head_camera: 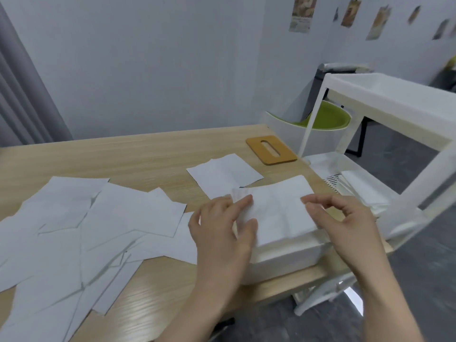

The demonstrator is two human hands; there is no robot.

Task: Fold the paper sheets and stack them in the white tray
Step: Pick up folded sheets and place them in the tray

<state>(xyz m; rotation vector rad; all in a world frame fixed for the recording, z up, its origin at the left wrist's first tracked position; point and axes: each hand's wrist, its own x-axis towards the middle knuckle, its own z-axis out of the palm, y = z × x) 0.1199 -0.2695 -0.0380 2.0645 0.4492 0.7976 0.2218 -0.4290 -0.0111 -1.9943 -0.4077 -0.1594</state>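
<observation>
Both hands, left (pixel 222 218) and right (pixel 345 218), pinching the folded white paper sheet (pixel 278 208), should square it before releasing onto the shallow white plastic tray (pixel 291 255).

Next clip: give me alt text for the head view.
Both hands, left hand and right hand, hold a folded paper sheet over the white tray at a wooden table's edge; loose unfolded sheets lie spread to the left.
</observation>
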